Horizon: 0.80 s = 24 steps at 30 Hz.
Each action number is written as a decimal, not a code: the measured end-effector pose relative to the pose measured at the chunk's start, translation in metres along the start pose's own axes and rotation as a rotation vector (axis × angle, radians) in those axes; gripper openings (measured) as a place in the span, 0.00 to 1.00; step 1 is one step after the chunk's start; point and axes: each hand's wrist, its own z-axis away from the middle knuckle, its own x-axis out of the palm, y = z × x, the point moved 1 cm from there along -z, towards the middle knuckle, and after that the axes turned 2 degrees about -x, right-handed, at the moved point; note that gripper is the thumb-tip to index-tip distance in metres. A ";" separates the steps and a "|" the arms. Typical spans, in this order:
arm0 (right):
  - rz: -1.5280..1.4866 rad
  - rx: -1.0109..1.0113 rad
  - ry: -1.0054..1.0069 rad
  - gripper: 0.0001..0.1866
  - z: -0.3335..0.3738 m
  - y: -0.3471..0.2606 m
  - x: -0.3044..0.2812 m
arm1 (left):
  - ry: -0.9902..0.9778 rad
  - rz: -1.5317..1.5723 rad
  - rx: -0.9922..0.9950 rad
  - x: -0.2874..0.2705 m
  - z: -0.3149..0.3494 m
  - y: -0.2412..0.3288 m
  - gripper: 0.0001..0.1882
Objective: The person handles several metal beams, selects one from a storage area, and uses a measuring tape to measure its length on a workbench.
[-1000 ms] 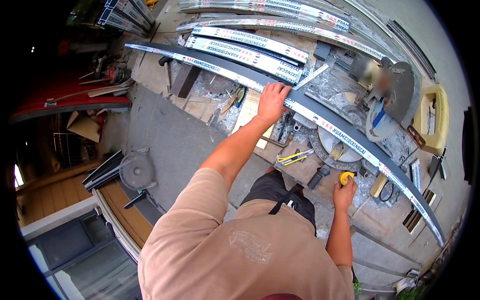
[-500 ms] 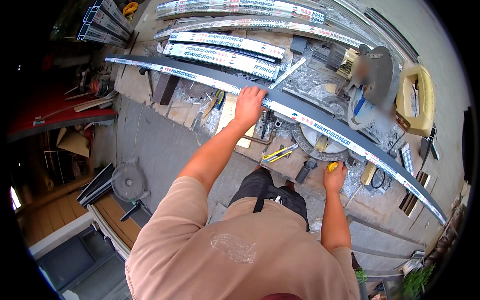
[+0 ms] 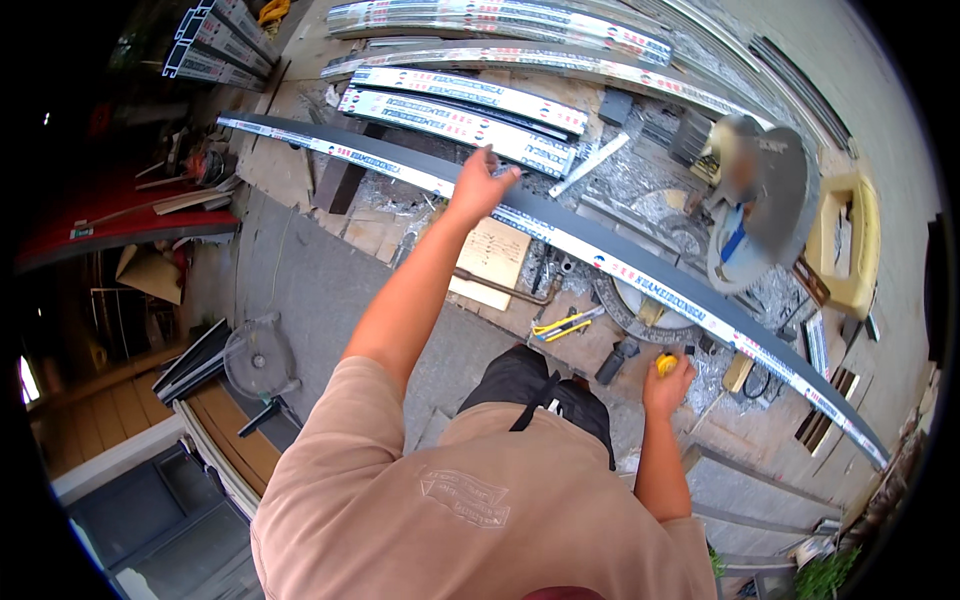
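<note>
A long dark-grey profile (image 3: 625, 250) with printed white film along its side lies slantwise across the bench and the saw. Over its left half is my left hand (image 3: 478, 188), thumb and fingers apart, with nothing held; I cannot tell whether it touches the profile. Low at the front edge of the bench, my right hand (image 3: 670, 388) is closed around a small yellow tape measure (image 3: 665, 364). The round base (image 3: 650, 318) of a mitre saw shows partly beneath the profile, and its large grey blade guard (image 3: 780, 190) rises behind.
Film-wrapped profiles (image 3: 460, 122) lie stacked at the back. A pale board with handwriting (image 3: 492, 252), a yellow-handled tool (image 3: 568, 324) and a dark cylindrical object (image 3: 612, 362) lie near the front edge. A cut-open yellow jug (image 3: 848, 245) stands right, a fan (image 3: 260, 360) left.
My left hand has lifted its grip off the profile and opened, shifting slightly left. The right hand keeps the tape measure, turned a little and slightly lower. The view has shifted slightly.
</note>
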 end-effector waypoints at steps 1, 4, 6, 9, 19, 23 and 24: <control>-0.026 -0.045 -0.004 0.32 0.005 0.004 -0.002 | 0.021 0.001 -0.002 -0.009 -0.023 -0.011 0.39; -0.062 -0.113 -0.047 0.31 0.022 0.005 -0.012 | 0.182 0.421 -0.302 -0.035 -0.075 -0.034 0.39; -0.066 -0.154 -0.055 0.30 0.034 0.003 -0.020 | 0.204 0.676 -0.554 -0.048 -0.090 -0.023 0.36; -0.069 -0.190 -0.080 0.30 0.045 -0.001 -0.026 | 0.243 0.845 -0.530 -0.063 -0.115 -0.040 0.32; 0.003 -0.118 -0.148 0.29 0.069 -0.009 -0.012 | 0.430 0.978 -0.423 -0.050 -0.194 -0.114 0.32; 0.021 -0.068 -0.190 0.30 0.078 -0.022 -0.008 | 0.247 0.811 -0.507 -0.031 -0.219 -0.080 0.28; 0.027 -0.063 -0.186 0.30 0.078 -0.025 -0.007 | 0.282 0.803 -0.533 -0.031 -0.227 -0.065 0.28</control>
